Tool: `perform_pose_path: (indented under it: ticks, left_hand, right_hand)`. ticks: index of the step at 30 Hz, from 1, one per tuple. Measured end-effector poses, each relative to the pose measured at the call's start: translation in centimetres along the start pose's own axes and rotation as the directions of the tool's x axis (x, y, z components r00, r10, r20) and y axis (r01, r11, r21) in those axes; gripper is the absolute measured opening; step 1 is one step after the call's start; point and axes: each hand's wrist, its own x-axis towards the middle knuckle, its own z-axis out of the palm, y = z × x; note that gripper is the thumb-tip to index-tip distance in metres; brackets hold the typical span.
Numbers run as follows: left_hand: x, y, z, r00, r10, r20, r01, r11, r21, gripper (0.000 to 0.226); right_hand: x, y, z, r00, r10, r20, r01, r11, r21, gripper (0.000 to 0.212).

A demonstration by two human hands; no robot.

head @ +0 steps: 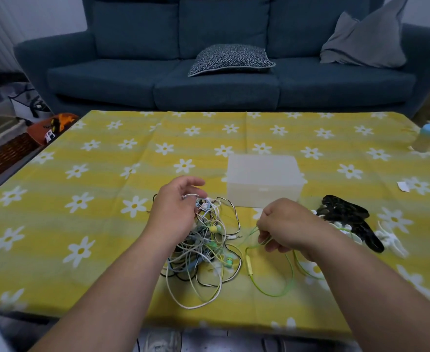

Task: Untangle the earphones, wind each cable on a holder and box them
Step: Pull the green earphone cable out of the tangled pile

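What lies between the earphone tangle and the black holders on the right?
In the head view, the right hand lies between the earphone tangle and the black holders, pinching the green cable that loops on the tablecloth.

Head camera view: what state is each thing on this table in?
Tangled heap of mixed earphone cables: knotted together.
Thin green earphone cable: partly pulled free, pinched by right hand.
Thin white cable: pinched by left hand atop the heap.
Translucent white plastic box: lid on.
Black plastic cable holders: lying heaped.
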Motion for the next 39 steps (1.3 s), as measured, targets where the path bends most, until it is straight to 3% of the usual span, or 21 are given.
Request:
perform_pose_path:
  ticks: [2,4,6,8,10,13,15,17,19,21,22,25,27,30,35,39]
  left_hand:
    - [0.6,-0.7,-0.1,0.993,-0.046,-0.105,0.047,0.999,0.002,0.044]
    - [1.3,-1.5,-0.3,0.972,-0.124,-0.199,0.115,0.992,-0.053,0.038]
    - [2.0,-2.2,-0.5,0.942,-0.201,-0.268,0.176,0.978,-0.114,0.03]
    - [2.3,-2.6,-0.7,0.912,-0.261,-0.315,0.221,0.962,-0.159,0.028]
    - [2.6,-3.1,-1.1,0.885,-0.309,-0.347,0.252,0.947,-0.201,0.03]
    - [2.8,-3.4,-1.7,0.839,-0.384,-0.386,0.299,0.918,-0.262,0.035]
    - [2.7,-3.1,-1.9,0.828,-0.417,-0.375,0.322,0.901,-0.291,0.037]
    - [1.9,-1.9,-1.6,0.864,-0.35,-0.361,0.292,0.934,-0.206,0.042]
    - [1.0,-0.7,-1.3,0.947,-0.082,-0.312,0.09,0.996,0.012,0.049]
    - [-0.2,0.6,-0.8,0.976,0.172,-0.135,-0.157,0.981,0.112,0.049]
    - [-0.8,1.1,-0.6,0.977,0.215,-0.012,-0.212,0.971,0.113,0.045]
    - [-2.0,1.1,0.4,0.937,0.133,0.324,-0.218,0.946,0.24,0.036]
    - [-2.1,0.5,0.8,0.902,0.087,0.424,-0.263,0.888,0.377,0.032]
    - [-1.7,0.3,0.5,0.92,0.083,0.383,-0.236,0.897,0.373,0.012]
    - [-1.5,0.5,-0.3,0.938,0.016,0.347,-0.096,0.972,0.216,0.013]
    - [-1.3,0.2,-0.3,0.944,0.008,0.331,-0.07,0.982,0.175,0.019]
  right_hand:
    - [-0.1,-0.2,-0.3,0.998,0.008,-0.061,-0.001,0.994,0.113,0.024]
    - [-0.3,-0.7,-0.8,0.988,0.043,-0.146,0.018,0.919,0.394,0.024]
    - [-0.8,-1.4,-1.6,0.981,0.048,-0.189,0.099,0.713,0.694,0.019]
    - [-1.3,-1.8,-2.4,0.978,-0.007,-0.21,0.193,0.431,0.881,0.02]
    - [-1.9,-1.9,-3.3,0.972,-0.063,-0.227,0.235,0.181,0.955,0.029]
    - [-2.4,-1.6,-4.4,0.954,-0.105,-0.279,0.282,0.009,0.959,0.033]
    - [-2.6,-1.4,-4.8,0.939,-0.161,-0.303,0.307,-0.004,0.952,0.018]
    - [-2.7,-1.4,-4.8,0.925,-0.231,-0.301,0.319,0.043,0.947,0.013]
    - [-2.9,-1.4,-4.7,0.919,-0.282,-0.277,0.313,0.091,0.945,0.016]
    - [-3.0,-1.5,-4.7,0.912,-0.314,-0.262,0.307,0.102,0.946,0.014]
    - [-3.0,-1.5,-4.7,0.909,-0.324,-0.261,0.308,0.102,0.946,0.014]
    - [-3.0,-1.5,-4.8,0.907,-0.331,-0.261,0.308,0.099,0.946,0.018]
    - [-3.0,-1.4,-4.9,0.908,-0.319,-0.271,0.312,0.084,0.946,0.015]
    - [-2.9,-1.2,-5.2,0.912,-0.295,-0.287,0.314,0.05,0.948,0.008]
    - [-2.6,-0.9,-5.4,0.918,-0.259,-0.299,0.315,0.023,0.949,0.018]
    - [-2.6,-0.9,-5.3,0.924,-0.235,-0.303,0.317,0.027,0.948,0.019]
